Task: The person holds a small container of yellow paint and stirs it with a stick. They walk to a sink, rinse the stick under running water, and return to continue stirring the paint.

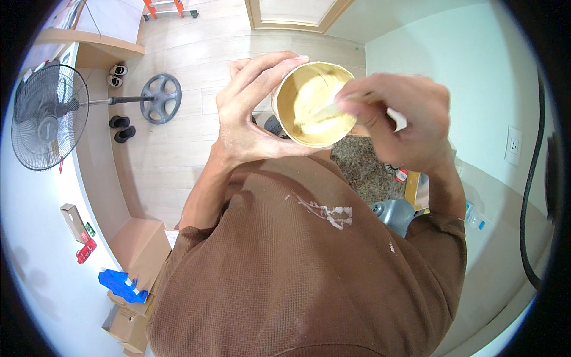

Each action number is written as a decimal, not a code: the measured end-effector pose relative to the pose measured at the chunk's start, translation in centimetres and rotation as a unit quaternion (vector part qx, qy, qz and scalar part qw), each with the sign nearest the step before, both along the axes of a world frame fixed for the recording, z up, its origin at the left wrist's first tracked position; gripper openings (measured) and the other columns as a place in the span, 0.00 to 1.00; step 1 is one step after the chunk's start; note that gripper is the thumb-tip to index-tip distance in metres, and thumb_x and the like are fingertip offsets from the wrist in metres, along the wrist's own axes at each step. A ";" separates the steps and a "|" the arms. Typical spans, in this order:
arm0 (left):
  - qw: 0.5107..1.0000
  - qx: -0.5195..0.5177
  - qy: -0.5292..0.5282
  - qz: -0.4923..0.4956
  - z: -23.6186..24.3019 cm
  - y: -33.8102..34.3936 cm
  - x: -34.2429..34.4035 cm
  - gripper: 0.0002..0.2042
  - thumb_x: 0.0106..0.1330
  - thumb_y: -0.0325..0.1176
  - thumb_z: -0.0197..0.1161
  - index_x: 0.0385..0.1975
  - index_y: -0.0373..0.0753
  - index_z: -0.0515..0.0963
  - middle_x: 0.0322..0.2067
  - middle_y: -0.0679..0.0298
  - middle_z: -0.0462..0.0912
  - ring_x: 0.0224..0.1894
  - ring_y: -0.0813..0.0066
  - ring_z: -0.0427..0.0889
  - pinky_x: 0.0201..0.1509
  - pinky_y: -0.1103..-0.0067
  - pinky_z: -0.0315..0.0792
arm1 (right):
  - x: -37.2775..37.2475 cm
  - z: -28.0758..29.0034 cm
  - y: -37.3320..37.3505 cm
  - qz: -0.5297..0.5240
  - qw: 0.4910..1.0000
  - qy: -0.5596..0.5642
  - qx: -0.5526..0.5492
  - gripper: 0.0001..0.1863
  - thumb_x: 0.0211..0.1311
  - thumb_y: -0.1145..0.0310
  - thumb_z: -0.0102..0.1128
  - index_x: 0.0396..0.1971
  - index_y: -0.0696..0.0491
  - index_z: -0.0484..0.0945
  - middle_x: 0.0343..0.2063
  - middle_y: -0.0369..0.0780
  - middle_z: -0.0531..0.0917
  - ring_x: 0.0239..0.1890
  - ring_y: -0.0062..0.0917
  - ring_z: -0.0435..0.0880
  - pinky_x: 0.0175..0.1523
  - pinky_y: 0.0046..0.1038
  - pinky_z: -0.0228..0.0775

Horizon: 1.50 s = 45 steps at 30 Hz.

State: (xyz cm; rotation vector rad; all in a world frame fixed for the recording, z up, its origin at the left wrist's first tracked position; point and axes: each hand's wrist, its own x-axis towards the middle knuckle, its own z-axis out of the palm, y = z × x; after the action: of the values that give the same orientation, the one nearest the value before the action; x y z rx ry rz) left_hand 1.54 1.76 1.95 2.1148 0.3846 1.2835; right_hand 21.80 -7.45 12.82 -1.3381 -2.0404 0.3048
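Observation:
My left hand (pixel 244 116) is wrapped round the side of a round tub (pixel 285 107), thumb below and fingers above, tipping its mouth toward me. Inside lies a pale yellow paste (pixel 306 101), smeared over the bottom and up the walls. Over the tub's right rim, my right hand (pixel 410 119) is closed on a pale flat spatula (pixel 326 112) whose blade dips into the paste. A white end sticks out below the right fist. That hand is slightly blurred, so the spatula's exact shape is unclear.
A standing fan (pixel 50 116) with a round base (pixel 160 99) is at left. Cardboard boxes (pixel 140 250) sit at lower left beside a white ledge. Below my right arm are a speckled mat (pixel 366 169) and a clear plastic container (pixel 394 214). A black cable (pixel 531 196) hangs at right.

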 end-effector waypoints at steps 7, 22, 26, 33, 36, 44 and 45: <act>1.000 -0.028 -0.009 -0.003 0.1 -0.3 0.0 0.45 0.31 0.51 0.88 0.54 0.34 0.83 0.50 0.56 0.88 0.53 0.64 0.85 0.56 0.72 0.68 | -0.2 0.0 -0.1 -0.023 1.000 0.006 0.000 0.05 0.60 0.71 0.72 0.33 0.52 0.84 0.23 0.40 0.85 0.21 0.31 0.84 0.26 0.29 0.73; 1.000 -0.008 -0.021 0.000 0.5 -0.6 -0.1 0.43 0.31 0.49 0.89 0.53 0.34 0.84 0.49 0.55 0.87 0.51 0.64 0.86 0.55 0.72 0.68 | -1.6 -0.1 -0.2 -0.033 0.999 0.011 0.039 0.04 0.61 0.72 0.70 0.34 0.52 0.84 0.24 0.40 0.85 0.22 0.32 0.84 0.27 0.32 0.74; 1.000 -0.019 -0.017 -0.002 0.5 -0.7 -0.4 0.44 0.31 0.49 0.88 0.53 0.34 0.84 0.49 0.54 0.87 0.51 0.64 0.86 0.55 0.72 0.68 | -2.0 -0.2 -0.1 -0.121 0.992 -0.022 0.031 0.04 0.61 0.72 0.70 0.35 0.52 0.84 0.24 0.40 0.85 0.22 0.33 0.84 0.27 0.32 0.75; 1.000 -0.011 -0.008 0.002 0.5 -0.6 -0.6 0.45 0.30 0.51 0.88 0.53 0.34 0.84 0.49 0.55 0.87 0.50 0.65 0.86 0.55 0.73 0.67 | -0.8 0.4 -0.3 -0.010 0.999 0.022 -0.030 0.04 0.61 0.73 0.70 0.34 0.52 0.83 0.23 0.41 0.83 0.20 0.32 0.82 0.25 0.32 0.71; 1.000 -0.017 -0.022 -0.008 0.4 -0.6 -0.4 0.45 0.30 0.51 0.88 0.53 0.34 0.84 0.49 0.55 0.87 0.50 0.65 0.86 0.54 0.73 0.67 | 0.4 1.3 -0.1 0.054 0.997 -0.025 -0.040 0.04 0.58 0.81 0.70 0.32 0.57 0.86 0.25 0.39 0.88 0.20 0.22 0.83 0.26 0.22 0.74; 1.000 -0.020 0.001 0.005 0.3 -0.9 -0.9 0.45 0.30 0.51 0.89 0.54 0.34 0.84 0.52 0.56 0.87 0.52 0.65 0.85 0.57 0.72 0.70 | 0.1 1.0 0.6 0.067 0.997 0.007 -0.043 0.02 0.61 0.78 0.69 0.33 0.55 0.85 0.29 0.40 0.89 0.24 0.24 0.86 0.28 0.24 0.77; 1.000 -0.021 0.003 0.002 0.3 -0.8 -0.9 0.45 0.30 0.51 0.89 0.54 0.34 0.84 0.52 0.56 0.87 0.53 0.65 0.85 0.58 0.72 0.70 | 0.2 0.7 0.6 0.063 0.998 -0.004 -0.020 0.02 0.61 0.78 0.69 0.33 0.56 0.85 0.29 0.40 0.89 0.24 0.24 0.86 0.28 0.24 0.77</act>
State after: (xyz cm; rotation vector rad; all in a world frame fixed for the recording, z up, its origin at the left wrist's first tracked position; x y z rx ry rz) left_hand 0.66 0.95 2.27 2.0854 0.4145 1.2604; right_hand 21.99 -6.90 13.53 -1.2383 -2.1392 0.3998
